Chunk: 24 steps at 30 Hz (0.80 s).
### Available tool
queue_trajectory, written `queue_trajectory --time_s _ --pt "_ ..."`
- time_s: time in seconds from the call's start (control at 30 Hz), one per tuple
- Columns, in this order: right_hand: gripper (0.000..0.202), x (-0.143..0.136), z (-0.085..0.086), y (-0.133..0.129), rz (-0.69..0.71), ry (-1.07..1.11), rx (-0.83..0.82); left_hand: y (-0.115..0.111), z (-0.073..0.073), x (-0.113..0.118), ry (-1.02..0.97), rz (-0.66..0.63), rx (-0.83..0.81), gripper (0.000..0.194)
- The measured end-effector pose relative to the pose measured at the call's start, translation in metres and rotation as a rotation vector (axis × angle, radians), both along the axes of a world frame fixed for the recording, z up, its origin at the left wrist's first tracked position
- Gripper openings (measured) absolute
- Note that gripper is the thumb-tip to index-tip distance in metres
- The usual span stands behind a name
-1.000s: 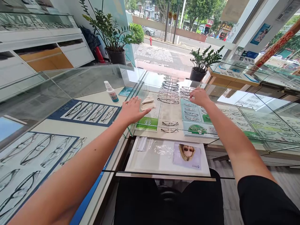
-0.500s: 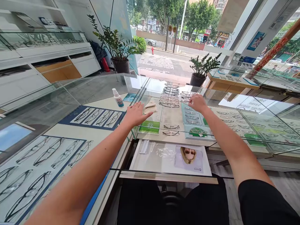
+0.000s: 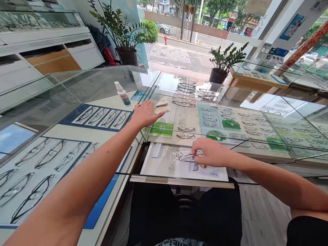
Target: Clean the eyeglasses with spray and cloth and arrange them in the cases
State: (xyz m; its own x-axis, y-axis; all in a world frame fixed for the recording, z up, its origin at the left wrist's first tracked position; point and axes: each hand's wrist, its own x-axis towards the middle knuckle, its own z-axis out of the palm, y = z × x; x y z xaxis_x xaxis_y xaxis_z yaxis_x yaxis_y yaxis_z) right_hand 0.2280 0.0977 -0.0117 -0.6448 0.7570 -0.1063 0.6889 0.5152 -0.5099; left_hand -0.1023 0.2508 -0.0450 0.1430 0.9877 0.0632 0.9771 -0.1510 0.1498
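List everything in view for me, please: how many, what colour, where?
glass counters: several, clear, left, centre and right
drawer: one, white, pulled out, centre
held glasses: one, dark-rimmed, over the drawer
other glasses: many, mostly dark, across the counters
cloth: one, cream, near centre
spray bottle: one, white and blue, left of the cloth
green cards: several, green, among the glasses
potted plants: two, green, beyond the counters
hydrant: one, red, outside
left hand: one, bare, by the cloth
right hand: one, bare, gripping the held glasses

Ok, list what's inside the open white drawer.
Pale flat strips, crumpled clear plastic, a lilac printed sheet. The right hand, holding thin-framed eyeglasses, covers part of the sheet; anything beneath the sheet is hidden.
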Motion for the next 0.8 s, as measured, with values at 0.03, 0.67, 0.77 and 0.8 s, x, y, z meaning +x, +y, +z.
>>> queue_trajectory --time_s 0.03,0.67,0.77,0.8 --pt "0.009 -0.003 -0.016 -0.003 0.008 -0.009 -0.014 0.000 0.000 0.000 0.003 0.001 -0.006 0.101" --pt "0.021 0.010 -0.154 0.236 -0.275 -0.214 0.304 -0.014 0.003 0.003 -0.005 0.037 -0.060 0.099" --pt "0.021 0.009 -0.163 0.264 -0.295 -0.240 0.312 -0.016 0.003 0.003 -0.020 0.044 -0.067 0.098" --pt "0.023 0.008 -0.166 0.271 -0.314 -0.253 0.327 -0.017 0.003 0.003 -0.017 0.045 -0.068 0.098"
